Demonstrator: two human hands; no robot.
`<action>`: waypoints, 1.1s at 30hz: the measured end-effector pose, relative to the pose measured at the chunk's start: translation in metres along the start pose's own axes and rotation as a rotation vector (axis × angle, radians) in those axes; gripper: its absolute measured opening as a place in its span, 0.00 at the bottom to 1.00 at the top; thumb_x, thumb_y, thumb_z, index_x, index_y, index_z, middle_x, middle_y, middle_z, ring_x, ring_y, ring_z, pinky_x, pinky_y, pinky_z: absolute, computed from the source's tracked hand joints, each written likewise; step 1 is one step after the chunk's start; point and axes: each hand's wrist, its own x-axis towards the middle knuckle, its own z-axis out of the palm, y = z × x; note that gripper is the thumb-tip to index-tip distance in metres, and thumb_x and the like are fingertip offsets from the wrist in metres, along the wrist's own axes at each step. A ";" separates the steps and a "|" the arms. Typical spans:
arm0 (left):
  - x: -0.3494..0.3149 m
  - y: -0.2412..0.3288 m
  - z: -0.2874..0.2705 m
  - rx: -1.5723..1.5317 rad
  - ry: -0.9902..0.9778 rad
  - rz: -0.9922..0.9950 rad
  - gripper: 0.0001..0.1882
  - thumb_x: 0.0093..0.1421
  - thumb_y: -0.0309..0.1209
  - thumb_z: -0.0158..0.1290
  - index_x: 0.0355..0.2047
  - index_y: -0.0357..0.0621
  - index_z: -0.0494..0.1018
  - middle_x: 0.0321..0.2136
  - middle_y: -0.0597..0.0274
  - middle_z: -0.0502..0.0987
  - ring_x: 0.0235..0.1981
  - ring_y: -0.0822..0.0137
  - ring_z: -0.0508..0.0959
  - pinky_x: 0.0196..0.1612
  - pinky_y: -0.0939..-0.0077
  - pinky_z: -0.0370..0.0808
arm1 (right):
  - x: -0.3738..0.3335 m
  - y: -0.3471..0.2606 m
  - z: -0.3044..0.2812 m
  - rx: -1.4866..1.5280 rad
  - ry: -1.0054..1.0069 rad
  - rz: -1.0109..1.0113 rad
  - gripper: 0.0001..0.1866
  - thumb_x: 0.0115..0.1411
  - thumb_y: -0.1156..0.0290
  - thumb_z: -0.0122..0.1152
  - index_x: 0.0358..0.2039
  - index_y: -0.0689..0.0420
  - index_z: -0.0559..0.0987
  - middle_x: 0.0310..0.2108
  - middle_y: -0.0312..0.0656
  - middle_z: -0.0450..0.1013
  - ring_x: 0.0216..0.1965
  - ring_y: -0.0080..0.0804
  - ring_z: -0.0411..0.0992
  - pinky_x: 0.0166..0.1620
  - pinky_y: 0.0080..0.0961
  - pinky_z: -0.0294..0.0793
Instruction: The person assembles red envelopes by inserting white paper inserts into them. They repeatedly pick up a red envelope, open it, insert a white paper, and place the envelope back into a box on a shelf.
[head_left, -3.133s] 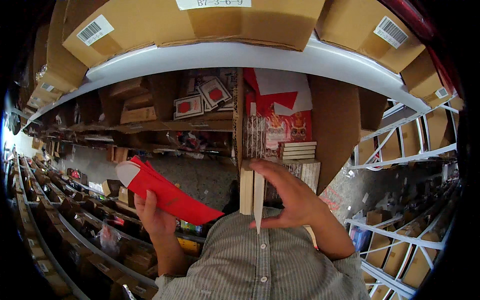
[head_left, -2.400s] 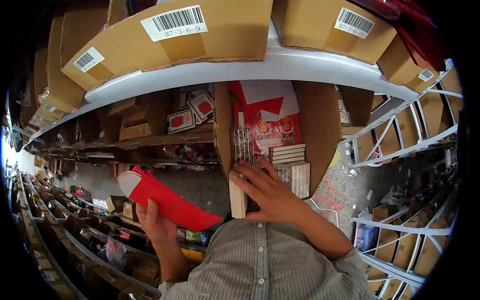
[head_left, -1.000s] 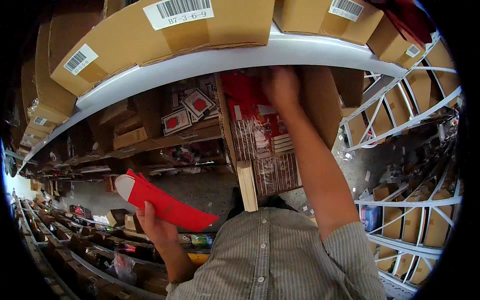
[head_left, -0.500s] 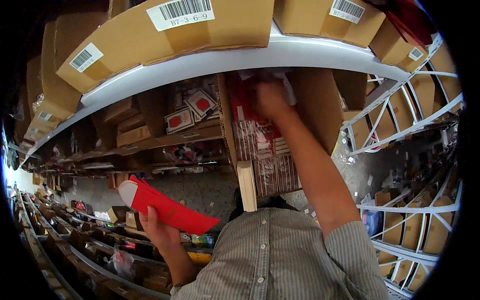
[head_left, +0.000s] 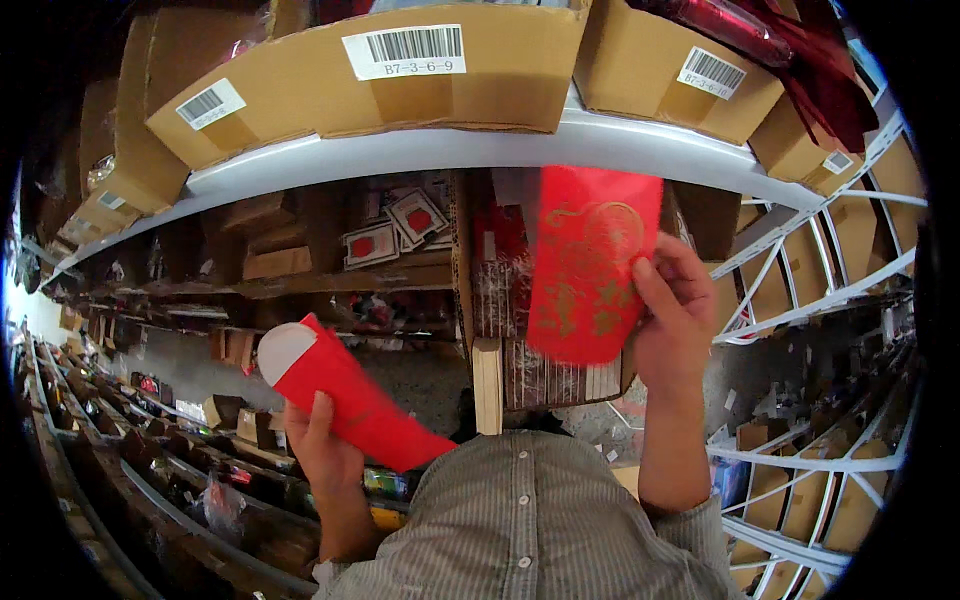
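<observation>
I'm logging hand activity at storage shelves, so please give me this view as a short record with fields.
Left hand: fingers grip a red envelope with a rounded white flap
Right hand: fingers grip a gold-printed red envelope by its right edge, above the open carton
Open carton: holds plastic-wrapped packs
Near the carton's left front: upright cream-coloured block
Left compartment: flat white packs with red marks
Above: cardboard boxes on a pale shelf beam
</observation>
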 end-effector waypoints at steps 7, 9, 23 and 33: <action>-0.011 -0.001 0.024 0.027 0.031 0.012 0.18 0.62 0.22 0.51 0.52 0.36 0.65 0.47 0.53 0.75 0.46 0.62 0.77 0.49 0.64 0.75 | -0.025 -0.007 -0.013 0.412 -0.172 0.269 0.25 0.57 0.76 0.57 0.56 0.59 0.65 0.54 0.47 0.69 0.53 0.39 0.70 0.54 0.37 0.71; -0.013 -0.002 0.030 0.003 0.049 0.022 0.17 0.62 0.21 0.50 0.52 0.38 0.65 0.47 0.55 0.74 0.47 0.63 0.76 0.50 0.64 0.75 | -0.041 -0.006 -0.010 0.533 -0.157 0.351 0.26 0.56 0.76 0.58 0.56 0.59 0.65 0.55 0.47 0.68 0.51 0.41 0.71 0.54 0.41 0.71; -0.032 -0.007 0.049 -0.283 -0.005 -0.158 0.19 0.69 0.32 0.41 0.59 0.41 0.61 0.53 0.53 0.71 0.53 0.60 0.73 0.56 0.63 0.70 | -0.050 0.014 0.049 -0.712 -1.082 -0.753 0.10 0.46 0.78 0.60 0.21 0.59 0.66 0.51 0.48 0.73 0.57 0.45 0.69 0.47 0.34 0.79; -0.034 -0.008 0.048 -0.099 0.168 -0.020 0.21 0.65 0.29 0.47 0.57 0.39 0.61 0.53 0.54 0.70 0.53 0.58 0.73 0.55 0.59 0.71 | -0.033 0.027 0.041 -0.732 -0.982 -0.811 0.08 0.52 0.76 0.56 0.35 0.59 0.74 0.53 0.47 0.70 0.55 0.42 0.69 0.46 0.33 0.78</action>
